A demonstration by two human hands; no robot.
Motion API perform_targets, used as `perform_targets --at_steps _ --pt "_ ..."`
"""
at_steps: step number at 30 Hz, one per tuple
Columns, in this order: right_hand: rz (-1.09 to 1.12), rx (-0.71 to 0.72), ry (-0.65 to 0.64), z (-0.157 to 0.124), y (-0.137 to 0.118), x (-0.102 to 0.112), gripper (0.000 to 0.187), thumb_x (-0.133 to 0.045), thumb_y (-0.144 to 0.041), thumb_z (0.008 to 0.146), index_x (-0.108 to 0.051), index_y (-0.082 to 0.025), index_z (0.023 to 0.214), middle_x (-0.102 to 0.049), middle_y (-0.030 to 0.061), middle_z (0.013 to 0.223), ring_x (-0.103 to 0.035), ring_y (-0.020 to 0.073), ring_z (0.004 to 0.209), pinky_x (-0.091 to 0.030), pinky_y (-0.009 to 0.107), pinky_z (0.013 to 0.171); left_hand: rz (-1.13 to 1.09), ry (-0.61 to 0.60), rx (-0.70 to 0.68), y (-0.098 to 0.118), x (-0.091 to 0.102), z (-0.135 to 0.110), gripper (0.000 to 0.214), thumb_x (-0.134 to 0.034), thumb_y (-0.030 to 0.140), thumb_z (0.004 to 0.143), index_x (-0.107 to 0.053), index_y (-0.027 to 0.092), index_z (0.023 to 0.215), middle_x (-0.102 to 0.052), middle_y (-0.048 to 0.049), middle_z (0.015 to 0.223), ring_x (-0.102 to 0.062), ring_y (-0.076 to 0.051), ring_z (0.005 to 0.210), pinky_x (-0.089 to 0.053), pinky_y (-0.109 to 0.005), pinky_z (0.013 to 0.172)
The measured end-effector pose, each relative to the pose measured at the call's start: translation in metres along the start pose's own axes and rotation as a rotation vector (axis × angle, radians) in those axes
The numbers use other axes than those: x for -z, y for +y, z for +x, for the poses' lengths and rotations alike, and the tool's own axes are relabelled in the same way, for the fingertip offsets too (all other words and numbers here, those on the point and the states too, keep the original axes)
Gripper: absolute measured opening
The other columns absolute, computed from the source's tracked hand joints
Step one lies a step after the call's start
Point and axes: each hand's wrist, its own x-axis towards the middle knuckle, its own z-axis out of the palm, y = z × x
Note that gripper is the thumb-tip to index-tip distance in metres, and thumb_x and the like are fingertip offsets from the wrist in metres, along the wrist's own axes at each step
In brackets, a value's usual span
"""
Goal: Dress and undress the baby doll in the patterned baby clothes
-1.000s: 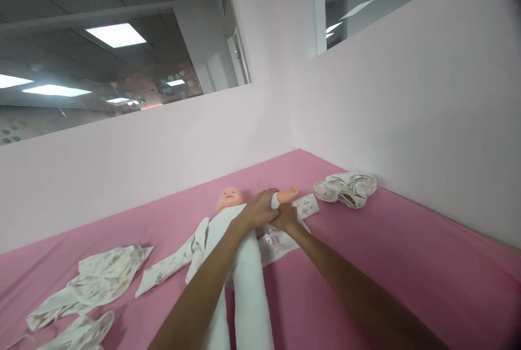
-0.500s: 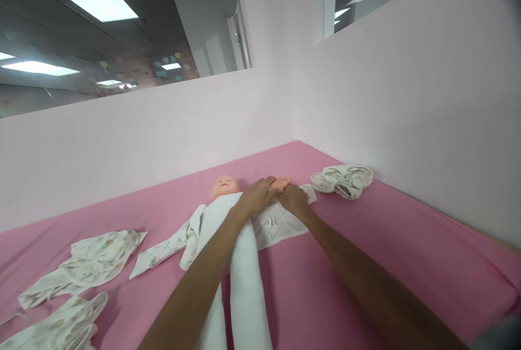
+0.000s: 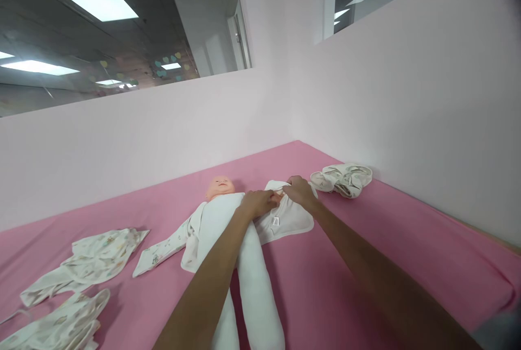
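Observation:
A baby doll with a white cloth body lies face up, its smooth peach head farthest from me. One arm, on the left, is inside a printed sleeve of a white baby shirt. The rest of that shirt is spread on the doll's other side, inside out with a small tag showing. My left hand is closed around the doll's other arm, near its peach hand. Beside it, my right hand pinches the shirt's fabric at the sleeve opening. The fingertips are partly hidden.
A pink sheet covers the surface, with white walls behind and at right. A bunched printed garment lies by the right wall. Two more printed garments, one farther back and one nearer, lie at left.
My right hand has moved slightly up and right, drawing the shirt fabric over by the doll's hand. My left hand is a little lower. The doll's head and legs have shifted slightly.

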Motion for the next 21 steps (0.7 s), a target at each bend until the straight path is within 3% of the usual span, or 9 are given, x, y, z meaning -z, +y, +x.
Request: perform_targets --at_steps 4,12,15,18,21 --pt "0.081 0.098 -0.057 -0.011 -0.016 -0.001 0.006 -0.051 -0.022 0.070 -0.054 -0.018 0.068 -0.061 0.0021 0.071 -0.051 0.0138 0.065 -0.030 0.024 0.054 -0.069 0.006 -0.033 0.000 -0.001 0.003 0.032 -0.042 0.037 0.088 -0.059 0.027 0.112 -0.066 -0.0032 0.119 -0.062 -0.024 0.103 -0.046 -0.033 0.084" --pt "0.232 0.174 -0.159 -0.024 -0.027 -0.007 0.008 -0.049 -0.022 0.073 -0.055 -0.018 0.077 -0.061 0.0017 0.078 -0.053 0.0147 0.072 -0.035 0.023 0.057 -0.091 0.058 -0.018 -0.002 0.006 -0.004 0.024 -0.042 0.019 0.082 -0.062 0.016 0.096 -0.068 -0.0097 0.101 -0.064 -0.021 0.087 -0.048 -0.029 0.072" --pt "0.296 0.224 -0.245 -0.040 -0.038 -0.010 0.019 -0.049 -0.019 0.074 -0.061 -0.017 0.089 -0.065 0.0033 0.089 -0.058 0.0159 0.079 -0.040 0.023 0.062 -0.051 0.121 0.015 -0.008 0.012 -0.032 0.025 -0.040 0.019 0.085 -0.063 0.016 0.095 -0.067 -0.0119 0.103 -0.062 -0.025 0.094 -0.047 -0.035 0.081" --pt "0.391 0.304 -0.384 -0.062 -0.054 -0.008 0.042 -0.053 -0.019 0.075 -0.059 -0.021 0.117 -0.064 0.0041 0.116 -0.060 0.0165 0.095 -0.045 0.023 0.073 -0.065 0.341 0.081 -0.027 0.010 -0.081 0.030 -0.036 0.024 0.090 -0.061 0.020 0.107 -0.063 -0.0084 0.117 -0.053 -0.024 0.114 -0.039 -0.037 0.099" --pt "0.499 0.329 -0.545 -0.080 -0.065 -0.002 0.060 -0.058 -0.021 0.077 -0.047 -0.028 0.135 -0.052 0.0044 0.137 -0.059 0.0179 0.105 -0.048 0.025 0.079 -0.215 0.556 0.343 -0.052 -0.003 -0.136 0.033 -0.038 0.036 0.092 -0.055 0.022 0.116 -0.059 -0.0062 0.124 -0.051 -0.022 0.118 -0.038 -0.035 0.101"
